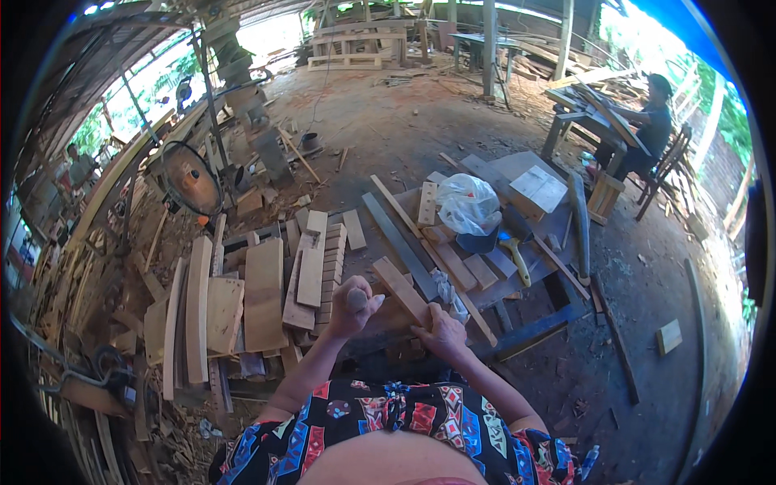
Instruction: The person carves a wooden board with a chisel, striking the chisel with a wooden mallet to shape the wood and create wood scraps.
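My left hand (347, 315) is closed around an upright wooden tool with a round end (356, 301); the rest of it is hidden. Just right of it, my right hand (443, 335) grips the near end of a short wooden board (396, 283), which lies slanted over the cluttered work surface. Beyond the board are a long grey metal bar (388, 234), thin wooden strips (386, 187) and a crumpled clear plastic wrapping (449, 291). Left of my left hand are stacked boards (263, 295) and a row of narrow notched pieces (331, 267).
A white plastic bag (467, 202), a brush (514, 259) and a dark frame (541, 327) are at the right. A round fan-like object (190, 178) stands back left. One person (651, 121) sits at a bench back right, another (81, 166) is far left. Timber piles (356, 44) stand behind.
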Demonstrator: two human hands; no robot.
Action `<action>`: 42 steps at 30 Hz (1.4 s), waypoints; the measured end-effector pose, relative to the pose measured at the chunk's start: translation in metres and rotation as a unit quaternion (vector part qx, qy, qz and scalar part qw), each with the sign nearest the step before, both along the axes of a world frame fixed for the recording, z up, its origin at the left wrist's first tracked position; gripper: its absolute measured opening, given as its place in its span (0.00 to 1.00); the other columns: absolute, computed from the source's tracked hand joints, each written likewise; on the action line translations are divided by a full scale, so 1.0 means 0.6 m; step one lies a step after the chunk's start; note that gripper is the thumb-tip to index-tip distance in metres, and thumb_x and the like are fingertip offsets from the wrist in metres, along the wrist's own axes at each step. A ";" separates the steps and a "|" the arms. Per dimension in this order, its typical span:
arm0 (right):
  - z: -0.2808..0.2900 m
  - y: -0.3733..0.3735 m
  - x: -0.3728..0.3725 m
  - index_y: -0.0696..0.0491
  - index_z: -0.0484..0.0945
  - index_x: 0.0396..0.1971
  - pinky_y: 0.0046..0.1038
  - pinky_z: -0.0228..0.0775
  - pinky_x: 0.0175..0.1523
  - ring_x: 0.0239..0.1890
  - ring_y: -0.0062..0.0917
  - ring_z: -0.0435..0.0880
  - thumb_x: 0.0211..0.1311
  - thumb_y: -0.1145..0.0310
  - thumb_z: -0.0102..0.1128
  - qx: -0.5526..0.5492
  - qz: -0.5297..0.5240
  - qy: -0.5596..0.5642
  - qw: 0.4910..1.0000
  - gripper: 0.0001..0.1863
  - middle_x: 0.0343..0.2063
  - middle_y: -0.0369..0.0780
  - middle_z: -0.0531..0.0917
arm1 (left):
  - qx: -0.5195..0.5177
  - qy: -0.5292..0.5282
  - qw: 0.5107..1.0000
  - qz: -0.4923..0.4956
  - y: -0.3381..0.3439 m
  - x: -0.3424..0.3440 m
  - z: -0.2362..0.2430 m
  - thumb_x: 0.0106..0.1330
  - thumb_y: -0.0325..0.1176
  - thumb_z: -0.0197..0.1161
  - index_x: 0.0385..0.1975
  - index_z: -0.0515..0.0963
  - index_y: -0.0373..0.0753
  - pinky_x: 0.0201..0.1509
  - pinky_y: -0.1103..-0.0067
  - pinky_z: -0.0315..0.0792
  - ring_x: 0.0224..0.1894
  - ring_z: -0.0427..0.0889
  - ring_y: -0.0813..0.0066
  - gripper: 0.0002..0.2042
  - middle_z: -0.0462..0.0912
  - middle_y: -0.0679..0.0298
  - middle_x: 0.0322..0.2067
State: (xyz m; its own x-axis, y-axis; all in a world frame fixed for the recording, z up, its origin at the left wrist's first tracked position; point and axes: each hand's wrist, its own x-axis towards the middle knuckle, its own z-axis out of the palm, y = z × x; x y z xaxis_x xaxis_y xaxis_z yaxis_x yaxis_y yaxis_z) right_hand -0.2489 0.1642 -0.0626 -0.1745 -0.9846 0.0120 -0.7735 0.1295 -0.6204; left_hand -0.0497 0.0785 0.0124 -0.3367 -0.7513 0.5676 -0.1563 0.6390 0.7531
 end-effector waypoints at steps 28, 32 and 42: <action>0.009 -0.014 0.016 0.56 0.65 0.43 0.43 0.70 0.44 0.39 0.47 0.79 0.50 0.54 0.63 0.059 0.003 0.063 0.996 0.28 0.36 0.51 0.78 | 0.236 0.101 0.951 -0.175 -0.079 0.052 -0.005 0.48 0.26 0.69 0.18 0.69 0.41 0.23 0.87 0.62 0.20 0.68 0.87 0.11 0.71 0.72 0.19; 0.012 -0.027 0.014 0.57 0.64 0.42 0.44 0.72 0.43 0.39 0.48 0.80 0.51 0.53 0.63 0.084 0.015 0.069 0.994 0.27 0.36 0.52 0.79 | 0.284 0.233 0.894 -0.256 -0.116 0.046 -0.008 0.50 0.29 0.68 0.22 0.70 0.42 0.20 0.86 0.62 0.17 0.68 0.85 0.10 0.70 0.71 0.19; 0.019 -0.039 0.017 0.55 0.64 0.38 0.43 0.70 0.42 0.38 0.47 0.80 0.51 0.54 0.63 0.067 0.008 0.066 0.996 0.25 0.33 0.52 0.79 | 0.247 0.231 0.921 -0.193 -0.130 0.023 0.061 0.53 0.31 0.67 0.29 0.70 0.39 0.19 0.84 0.63 0.16 0.69 0.83 0.10 0.71 0.70 0.18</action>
